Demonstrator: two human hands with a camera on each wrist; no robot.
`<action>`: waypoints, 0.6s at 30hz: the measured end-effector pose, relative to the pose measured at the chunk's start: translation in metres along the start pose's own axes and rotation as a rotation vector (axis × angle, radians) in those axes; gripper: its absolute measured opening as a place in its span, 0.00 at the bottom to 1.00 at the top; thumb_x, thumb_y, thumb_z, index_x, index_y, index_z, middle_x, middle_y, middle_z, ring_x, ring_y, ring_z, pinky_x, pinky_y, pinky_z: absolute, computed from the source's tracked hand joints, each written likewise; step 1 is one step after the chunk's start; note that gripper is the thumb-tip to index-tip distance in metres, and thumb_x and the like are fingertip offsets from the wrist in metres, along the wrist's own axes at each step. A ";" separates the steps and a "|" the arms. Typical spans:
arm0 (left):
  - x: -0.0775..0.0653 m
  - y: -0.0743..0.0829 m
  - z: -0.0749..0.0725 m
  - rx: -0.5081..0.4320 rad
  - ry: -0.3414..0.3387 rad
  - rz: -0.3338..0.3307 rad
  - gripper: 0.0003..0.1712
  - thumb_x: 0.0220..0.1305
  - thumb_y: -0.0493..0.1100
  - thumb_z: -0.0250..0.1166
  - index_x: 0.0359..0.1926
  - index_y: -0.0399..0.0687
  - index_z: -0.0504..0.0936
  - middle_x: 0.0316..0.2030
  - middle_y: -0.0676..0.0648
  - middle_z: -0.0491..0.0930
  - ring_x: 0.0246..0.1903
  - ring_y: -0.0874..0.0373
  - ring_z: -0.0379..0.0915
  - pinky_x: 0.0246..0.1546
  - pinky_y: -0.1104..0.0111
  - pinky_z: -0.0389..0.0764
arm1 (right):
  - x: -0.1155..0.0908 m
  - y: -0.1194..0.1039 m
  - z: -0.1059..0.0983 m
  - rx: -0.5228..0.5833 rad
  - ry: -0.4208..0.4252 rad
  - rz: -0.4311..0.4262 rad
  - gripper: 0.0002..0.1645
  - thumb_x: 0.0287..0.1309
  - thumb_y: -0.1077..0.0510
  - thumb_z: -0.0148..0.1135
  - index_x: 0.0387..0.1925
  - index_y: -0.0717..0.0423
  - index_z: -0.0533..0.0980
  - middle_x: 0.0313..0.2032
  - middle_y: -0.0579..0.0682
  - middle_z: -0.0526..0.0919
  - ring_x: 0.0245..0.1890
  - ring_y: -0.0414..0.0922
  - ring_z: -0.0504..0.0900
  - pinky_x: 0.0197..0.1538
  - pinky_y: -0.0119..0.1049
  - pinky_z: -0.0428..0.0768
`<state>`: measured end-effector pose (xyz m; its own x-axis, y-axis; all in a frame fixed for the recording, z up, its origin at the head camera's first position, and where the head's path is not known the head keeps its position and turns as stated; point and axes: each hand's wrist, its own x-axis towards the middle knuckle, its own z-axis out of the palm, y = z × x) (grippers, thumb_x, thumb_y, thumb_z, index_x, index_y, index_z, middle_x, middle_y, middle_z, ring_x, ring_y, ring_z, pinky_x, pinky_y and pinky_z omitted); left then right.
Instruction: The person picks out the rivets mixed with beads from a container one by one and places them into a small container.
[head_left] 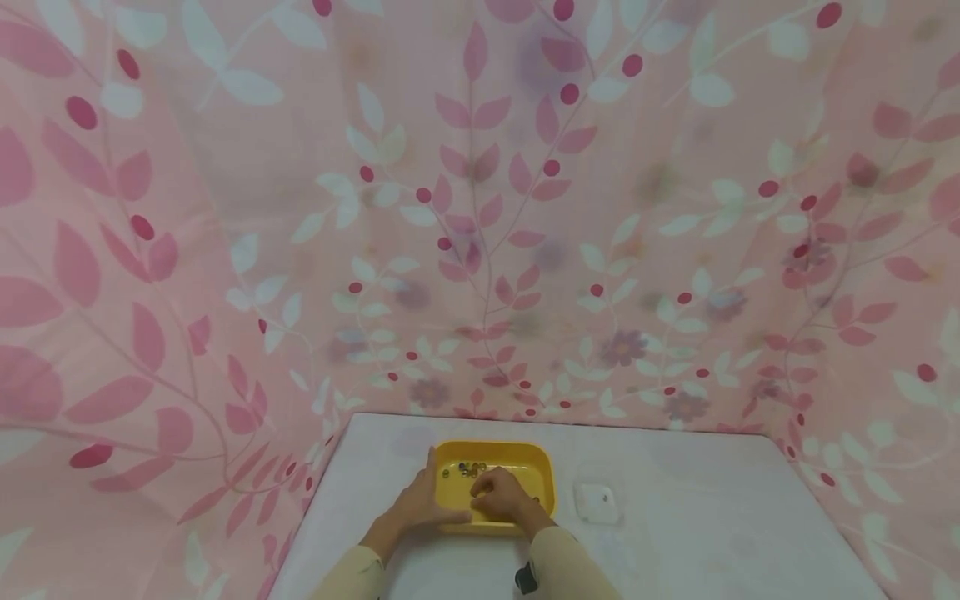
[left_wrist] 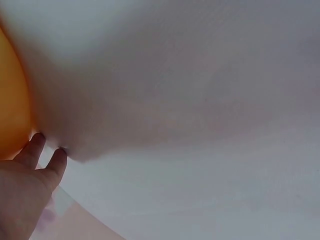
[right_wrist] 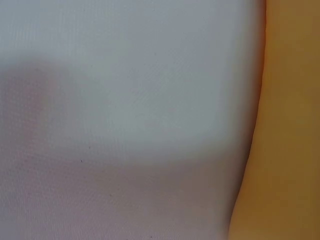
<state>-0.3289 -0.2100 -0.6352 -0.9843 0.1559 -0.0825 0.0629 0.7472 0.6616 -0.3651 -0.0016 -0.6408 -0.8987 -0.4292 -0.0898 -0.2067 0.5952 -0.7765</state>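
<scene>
Pale sleeves (head_left: 573,567) lie nearest, reaching toward a yellow tray (head_left: 495,443) near the tabletop's (head_left: 690,508) far edge, closer to its left corner than its right. The tray's long axis runs roughly along that edge. The left hand (head_left: 420,500) steadies it, fingers fairly straight along the left wall, thumb spread across the near rim. Over the tray floor is the right hand (head_left: 501,493), fingers curled; whether they pinch anything I cannot tell. A cluster of small round beads (head_left: 473,472) lies just beyond those fingertips, toward the tray's far left corner; the right hand looks the nearer. One loose bead (head_left: 446,473) sits left of the cluster. Right of the tray stands a clear container (head_left: 597,503).
</scene>
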 end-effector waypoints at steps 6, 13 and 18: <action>-0.001 0.001 0.000 -0.001 0.008 0.007 0.84 0.36 0.70 0.78 0.77 0.37 0.32 0.65 0.27 0.65 0.56 0.39 0.73 0.55 0.44 0.75 | 0.001 0.001 0.000 -0.017 0.005 -0.005 0.04 0.53 0.60 0.72 0.32 0.56 0.86 0.38 0.48 0.81 0.37 0.43 0.73 0.42 0.40 0.74; 0.000 0.001 0.000 -0.013 0.016 0.004 0.84 0.36 0.69 0.78 0.77 0.36 0.33 0.65 0.26 0.65 0.56 0.38 0.73 0.55 0.43 0.75 | 0.001 -0.001 0.001 -0.030 0.021 -0.034 0.04 0.52 0.62 0.73 0.27 0.59 0.85 0.32 0.50 0.83 0.32 0.39 0.72 0.35 0.34 0.72; 0.001 -0.001 0.003 -0.009 0.024 0.001 0.84 0.36 0.70 0.78 0.77 0.37 0.33 0.66 0.28 0.65 0.57 0.40 0.72 0.55 0.45 0.75 | 0.002 0.001 0.002 -0.038 0.026 -0.042 0.05 0.50 0.63 0.74 0.24 0.59 0.84 0.27 0.45 0.82 0.28 0.38 0.72 0.32 0.32 0.72</action>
<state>-0.3295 -0.2087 -0.6376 -0.9880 0.1408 -0.0642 0.0623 0.7415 0.6680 -0.3663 -0.0030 -0.6427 -0.8985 -0.4370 -0.0411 -0.2586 0.6027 -0.7549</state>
